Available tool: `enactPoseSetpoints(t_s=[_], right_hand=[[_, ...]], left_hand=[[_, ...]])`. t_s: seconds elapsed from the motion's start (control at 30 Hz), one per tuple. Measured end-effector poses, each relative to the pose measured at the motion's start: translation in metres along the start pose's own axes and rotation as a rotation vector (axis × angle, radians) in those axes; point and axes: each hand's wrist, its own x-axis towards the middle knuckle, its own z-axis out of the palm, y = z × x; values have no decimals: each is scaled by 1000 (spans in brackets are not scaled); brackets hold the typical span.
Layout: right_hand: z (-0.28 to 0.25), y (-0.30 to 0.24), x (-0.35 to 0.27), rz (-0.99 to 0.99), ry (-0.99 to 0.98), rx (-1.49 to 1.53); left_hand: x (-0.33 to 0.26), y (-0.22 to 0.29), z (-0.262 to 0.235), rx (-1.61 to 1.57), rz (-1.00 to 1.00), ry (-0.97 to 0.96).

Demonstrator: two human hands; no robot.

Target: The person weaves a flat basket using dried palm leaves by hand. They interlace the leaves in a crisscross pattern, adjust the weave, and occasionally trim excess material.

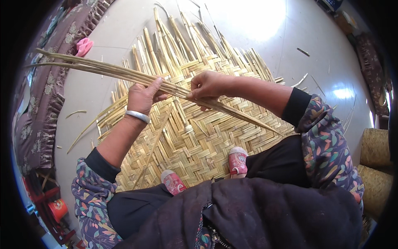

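A bundle of long pale reed strips (95, 68) runs from the upper left down to the right, above a half-woven straw mat (195, 137) on the floor. My left hand (143, 96), with a silver bangle at the wrist, grips the bundle near its middle. Close beside it to the right, my right hand (207, 85) pinches the same strips between thumb and fingers. The strips' thin ends reach past my right forearm toward the mat's right edge. Loose unwoven strips (178, 37) fan out from the mat's far side.
My two pink-shoed feet (238, 161) rest on the mat's near edge. A patterned purple cushion (39, 95) lines the left wall, with a pink object (84, 45) beside it. Woven baskets (375, 166) stand at the right. Stray strip scraps (303, 52) lie on the shiny floor.
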Motion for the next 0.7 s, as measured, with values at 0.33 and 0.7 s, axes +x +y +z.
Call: enactPoseSetpoints(t_s=[0.33, 0.7], right_hand=[[-8, 30, 8, -14, 41, -147], [-21, 58, 13, 127, 58, -295]], left_hand=[[1, 3, -1, 28, -21, 35], [7, -1, -14, 1, -4, 81]])
